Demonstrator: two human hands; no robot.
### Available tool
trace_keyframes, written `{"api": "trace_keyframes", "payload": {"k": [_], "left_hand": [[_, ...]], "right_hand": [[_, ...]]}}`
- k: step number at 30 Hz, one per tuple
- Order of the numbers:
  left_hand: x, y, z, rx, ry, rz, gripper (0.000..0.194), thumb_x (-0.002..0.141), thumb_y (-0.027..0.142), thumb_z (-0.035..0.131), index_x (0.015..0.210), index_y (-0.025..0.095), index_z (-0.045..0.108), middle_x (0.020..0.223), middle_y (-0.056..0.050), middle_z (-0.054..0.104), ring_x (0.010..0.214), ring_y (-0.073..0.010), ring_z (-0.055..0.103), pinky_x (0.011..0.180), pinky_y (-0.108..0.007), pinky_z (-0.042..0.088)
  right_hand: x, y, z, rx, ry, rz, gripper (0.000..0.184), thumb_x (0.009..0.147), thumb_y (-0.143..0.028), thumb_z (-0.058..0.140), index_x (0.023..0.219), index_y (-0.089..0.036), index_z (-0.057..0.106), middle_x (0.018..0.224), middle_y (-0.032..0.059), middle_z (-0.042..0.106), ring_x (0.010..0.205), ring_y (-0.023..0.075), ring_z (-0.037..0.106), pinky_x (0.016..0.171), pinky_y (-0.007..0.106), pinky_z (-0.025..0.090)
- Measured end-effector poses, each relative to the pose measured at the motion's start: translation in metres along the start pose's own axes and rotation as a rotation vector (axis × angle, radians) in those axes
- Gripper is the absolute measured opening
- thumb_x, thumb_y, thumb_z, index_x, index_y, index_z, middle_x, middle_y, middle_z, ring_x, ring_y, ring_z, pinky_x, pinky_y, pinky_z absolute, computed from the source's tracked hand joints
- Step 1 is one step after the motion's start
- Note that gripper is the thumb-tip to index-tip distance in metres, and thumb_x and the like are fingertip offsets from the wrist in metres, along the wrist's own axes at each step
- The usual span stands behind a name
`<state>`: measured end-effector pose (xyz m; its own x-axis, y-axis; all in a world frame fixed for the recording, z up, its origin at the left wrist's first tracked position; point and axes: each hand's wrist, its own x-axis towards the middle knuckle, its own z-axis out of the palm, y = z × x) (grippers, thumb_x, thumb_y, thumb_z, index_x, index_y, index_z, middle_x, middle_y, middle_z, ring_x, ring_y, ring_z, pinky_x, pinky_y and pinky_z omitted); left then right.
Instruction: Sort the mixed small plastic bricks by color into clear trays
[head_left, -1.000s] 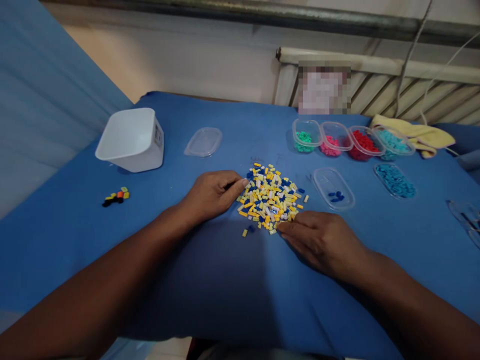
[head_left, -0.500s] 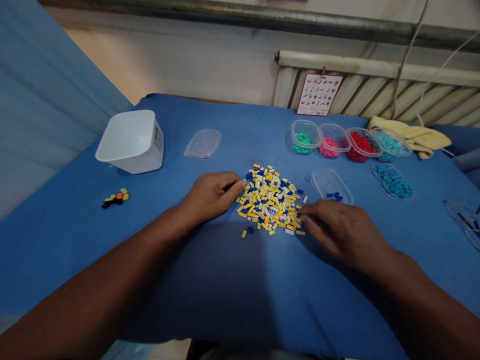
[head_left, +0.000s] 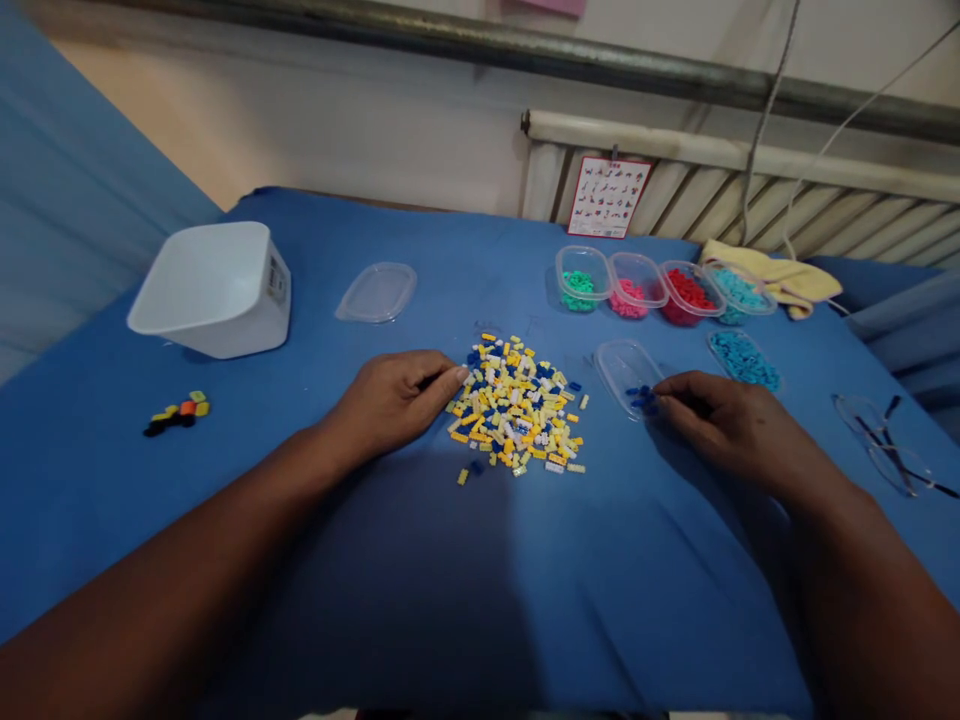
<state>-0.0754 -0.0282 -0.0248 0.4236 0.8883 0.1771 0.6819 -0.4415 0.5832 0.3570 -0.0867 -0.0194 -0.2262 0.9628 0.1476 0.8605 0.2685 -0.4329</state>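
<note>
Lots of tiny toy bricks [head_left: 516, 405], mostly yellow, white and dark blue, lie in a loose heap on the blue cloth [head_left: 420, 580] in front of you. They look like hard plastic, so they should feel light, stiff and a bit slippery. They probably won't break, but one could pop away if you squeeze a corner. Pinch each by its two long sides. Your left hand [head_left: 397, 400] rests at the heap's left edge, fingers curled; I can't tell if it grips a brick. Your right hand [head_left: 724, 415] has its fingertips close together at the clear lid [head_left: 619, 362], beside the dark blue bricks [head_left: 643, 398] on it; whether they pinch one, I can't tell. That lid looks thin and could slide. Farther back stand four clear tubs [head_left: 634, 268] of colored bricks.
</note>
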Motion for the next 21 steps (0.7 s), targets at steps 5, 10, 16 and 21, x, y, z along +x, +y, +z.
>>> {"api": "trace_keyframes", "payload": {"k": [5, 10, 16, 21], "left_hand": [[0.000, 0.000, 0.001, -0.007, -0.002, -0.008, 0.045, 0.112, 0.055, 0.056, 0.094, 0.020, 0.078, 0.081, -0.002, 0.073, 0.074, -0.0162, 0.064, 0.068, -0.029, 0.044], [-0.002, 0.003, 0.004, -0.006, 0.001, 0.003, 0.045, 0.112, 0.051, 0.055, 0.087, 0.019, 0.074, 0.080, -0.001, 0.071, 0.071, -0.0146, 0.060, 0.065, -0.029, 0.040], [-0.003, 0.002, 0.006, -0.001, 0.007, 0.033, 0.045, 0.113, 0.050, 0.055, 0.086, 0.019, 0.072, 0.078, 0.000, 0.067, 0.071, -0.0142, 0.059, 0.068, -0.031, 0.037], [-0.003, -0.001, 0.008, 0.002, 0.011, 0.037, 0.045, 0.113, 0.051, 0.056, 0.085, 0.019, 0.070, 0.076, 0.001, 0.065, 0.070, -0.0143, 0.059, 0.068, -0.032, 0.037]], "right_hand": [[-0.001, -0.005, 0.007, -0.019, 0.139, -0.022, 0.030, 0.109, -0.044, 0.064, 0.120, -0.022, 0.082, 0.096, 0.0077, 0.085, 0.078, 0.0257, 0.079, 0.071, 0.039, 0.061], [-0.003, -0.044, 0.026, 0.038, 0.128, -0.266, 0.019, 0.111, -0.032, 0.064, 0.121, -0.025, 0.079, 0.101, 0.0071, 0.085, 0.084, 0.0254, 0.080, 0.073, 0.040, 0.063], [-0.004, -0.098, 0.046, 0.131, 0.047, -0.592, 0.019, 0.112, -0.018, 0.066, 0.128, -0.024, 0.073, 0.110, 0.0079, 0.084, 0.094, 0.0218, 0.080, 0.084, 0.037, 0.065], [0.010, -0.129, 0.057, 0.034, -0.045, -0.643, 0.018, 0.116, -0.024, 0.059, 0.120, -0.021, 0.076, 0.103, 0.0092, 0.080, 0.090, 0.0221, 0.076, 0.080, 0.036, 0.061]]}}
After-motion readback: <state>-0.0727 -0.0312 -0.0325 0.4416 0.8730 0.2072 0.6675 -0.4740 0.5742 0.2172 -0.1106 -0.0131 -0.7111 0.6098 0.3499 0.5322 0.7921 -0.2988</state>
